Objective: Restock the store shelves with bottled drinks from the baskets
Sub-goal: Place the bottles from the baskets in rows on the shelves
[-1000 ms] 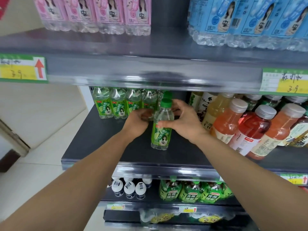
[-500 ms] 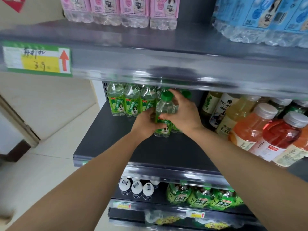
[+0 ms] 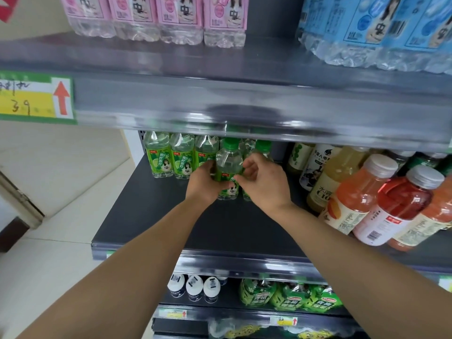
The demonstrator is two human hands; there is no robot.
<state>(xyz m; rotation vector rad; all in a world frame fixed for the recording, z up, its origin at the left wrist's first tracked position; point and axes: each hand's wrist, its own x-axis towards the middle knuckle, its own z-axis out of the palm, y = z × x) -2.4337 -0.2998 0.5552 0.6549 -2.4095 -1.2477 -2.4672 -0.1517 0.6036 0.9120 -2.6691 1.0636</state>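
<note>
A clear lime soda bottle (image 3: pixel 228 165) with a green cap and green label stands upright on the dark middle shelf (image 3: pixel 220 231). My left hand (image 3: pixel 201 183) grips its left side at the label. My right hand (image 3: pixel 265 183) has its fingers curled, with thumb and fingertips on the bottle's right side and label. A row of matching lime soda bottles (image 3: pixel 159 160) stands at the back left. One more green-capped bottle (image 3: pixel 263 146) stands just behind my right hand, its body mostly hidden.
Orange and red juice bottles (image 3: pixel 362 194) lean at the right of the same shelf. The upper shelf's edge (image 3: pixel 244 106) overhangs closely, carrying pink-labelled bottles (image 3: pixel 181 18) and blue-labelled bottles (image 3: pixel 379 28). White-capped bottles (image 3: pixel 193 287) and green packs (image 3: pixel 288 294) fill the lower shelf.
The bottle was pushed from the shelf's middle back toward the row. My right hand slid off its top and shoulder to its right side; my left hand stayed on it.
</note>
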